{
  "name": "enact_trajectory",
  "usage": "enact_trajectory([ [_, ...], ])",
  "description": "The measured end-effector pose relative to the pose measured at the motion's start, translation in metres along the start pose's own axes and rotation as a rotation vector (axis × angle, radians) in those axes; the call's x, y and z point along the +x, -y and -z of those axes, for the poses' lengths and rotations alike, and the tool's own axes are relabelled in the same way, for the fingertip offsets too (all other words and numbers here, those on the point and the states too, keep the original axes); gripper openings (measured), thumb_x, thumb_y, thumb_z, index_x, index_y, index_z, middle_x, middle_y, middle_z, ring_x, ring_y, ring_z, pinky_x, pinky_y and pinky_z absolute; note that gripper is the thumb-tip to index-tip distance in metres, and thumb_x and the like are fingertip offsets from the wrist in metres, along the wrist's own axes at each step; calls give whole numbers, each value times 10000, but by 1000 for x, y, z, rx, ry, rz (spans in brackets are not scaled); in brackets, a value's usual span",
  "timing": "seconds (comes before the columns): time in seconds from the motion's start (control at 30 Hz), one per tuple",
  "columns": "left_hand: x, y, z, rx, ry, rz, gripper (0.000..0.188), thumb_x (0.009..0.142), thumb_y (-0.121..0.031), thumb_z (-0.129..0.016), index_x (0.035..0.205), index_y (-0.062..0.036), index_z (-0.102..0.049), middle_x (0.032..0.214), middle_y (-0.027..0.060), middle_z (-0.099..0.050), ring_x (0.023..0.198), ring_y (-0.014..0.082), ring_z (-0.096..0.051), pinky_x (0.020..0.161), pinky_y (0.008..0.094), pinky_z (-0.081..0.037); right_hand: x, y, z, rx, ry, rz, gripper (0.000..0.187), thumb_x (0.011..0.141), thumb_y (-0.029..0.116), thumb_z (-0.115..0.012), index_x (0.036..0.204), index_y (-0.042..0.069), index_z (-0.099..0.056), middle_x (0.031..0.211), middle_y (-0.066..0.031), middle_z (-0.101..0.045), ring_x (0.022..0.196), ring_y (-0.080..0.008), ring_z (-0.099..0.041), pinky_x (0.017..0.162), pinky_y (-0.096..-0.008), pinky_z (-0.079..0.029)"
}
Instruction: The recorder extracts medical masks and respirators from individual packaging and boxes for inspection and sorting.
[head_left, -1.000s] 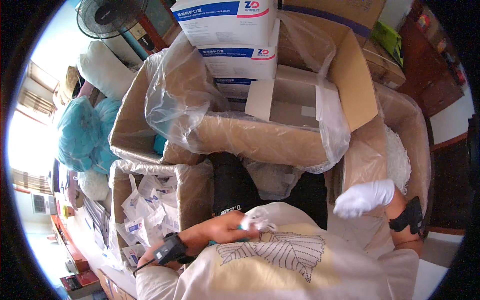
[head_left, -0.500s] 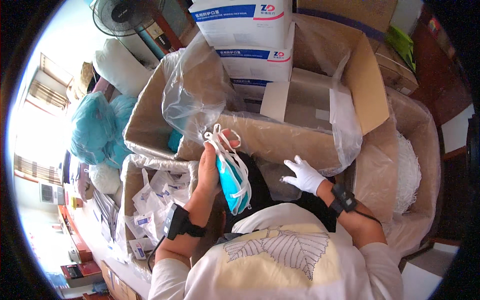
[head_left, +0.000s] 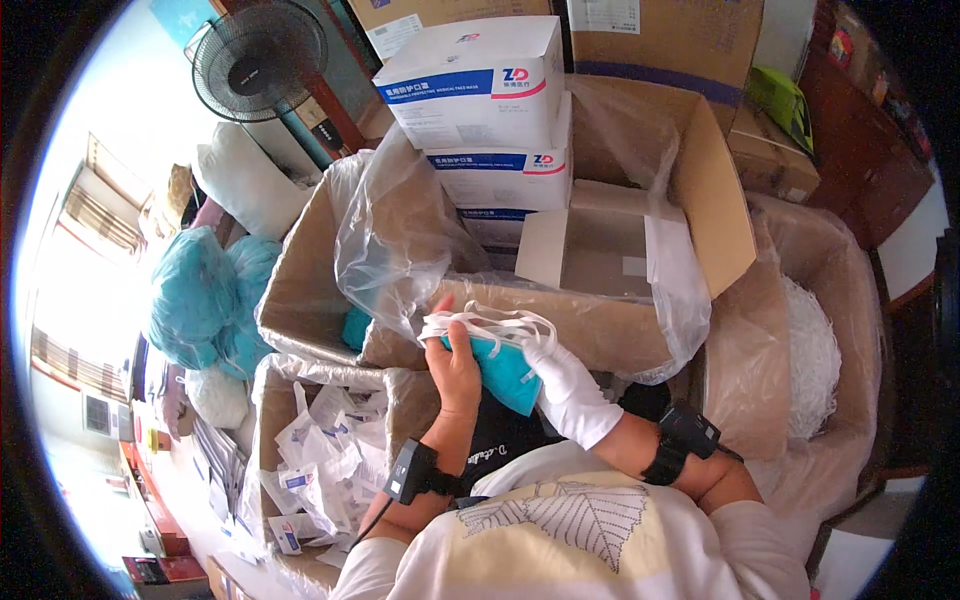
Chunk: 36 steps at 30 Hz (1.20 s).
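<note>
A stack of teal face masks (head_left: pixel 508 376) with white straps hangs between my two hands, in front of the big open carton. My bare left hand (head_left: pixel 456 365) is closed round the straps and the masks' left end, its thumb up. My right hand (head_left: pixel 565 388), in a white glove, grips the right side of the masks; its fingertips are partly hidden behind the straps. The white straps (head_left: pixel 490 325) loop loosely across the top. How many masks there are I cannot tell.
Ahead, a plastic-lined carton (head_left: pixel 560 315) holds stacked white boxes (head_left: pixel 470 85) and an opened box (head_left: pixel 610 250). At left stands a carton of white packets (head_left: pixel 320 460); teal bags (head_left: pixel 190 295) lie beyond. At right, another carton holds white straps (head_left: pixel 810 360). A fan (head_left: pixel 255 65) stands behind.
My right hand has come left from apart and taken hold of the masks. The masks have swung from hanging upright to lying more across, between both hands. The view has tilted up slightly.
</note>
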<state>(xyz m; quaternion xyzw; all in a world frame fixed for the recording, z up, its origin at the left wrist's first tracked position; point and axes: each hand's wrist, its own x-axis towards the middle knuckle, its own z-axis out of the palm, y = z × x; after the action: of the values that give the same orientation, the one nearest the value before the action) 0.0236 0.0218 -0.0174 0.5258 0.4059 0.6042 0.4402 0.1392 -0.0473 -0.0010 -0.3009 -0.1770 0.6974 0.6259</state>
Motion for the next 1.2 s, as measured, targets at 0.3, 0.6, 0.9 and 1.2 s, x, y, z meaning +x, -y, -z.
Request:
enact_trajectory([
  [0.3,39,-21,-6,234,-90,236,370,866,-336,-496,752,12,-549,640,30,-529,606,87,-453,539,268,-364,19,34,16,-369,-69,34,365,891,386,-420,949,48,-543,647,-25,-527,621,-184,-550,717,-361,-464],
  [0.6,121,54,52,779,-287,-377,394,896,-315,-400,840,37,-570,718,176,-577,655,288,-539,629,383,-421,-6,16,-14,-1706,900,706,296,876,270,-441,767,-2,-476,637,-115,-487,650,-261,-545,608,-359,-438],
  [0.9,103,-38,49,-88,-107,640,591,770,-638,-424,865,-66,-538,663,42,-503,533,125,-483,439,251,-396,-17,65,24,-1084,79,-5,300,880,269,-476,962,-8,-559,748,-76,-578,683,-129,-516,679,-272,-423],
  [1.2,28,-46,26,-1163,704,1279,563,839,-532,-397,1019,-16,-529,699,77,-495,535,148,-434,440,236,-366,2,89,-61,-1715,522,562,665,673,344,-686,1153,-39,-432,1024,-206,-541,974,-306,-528,798,-354,-424],
])
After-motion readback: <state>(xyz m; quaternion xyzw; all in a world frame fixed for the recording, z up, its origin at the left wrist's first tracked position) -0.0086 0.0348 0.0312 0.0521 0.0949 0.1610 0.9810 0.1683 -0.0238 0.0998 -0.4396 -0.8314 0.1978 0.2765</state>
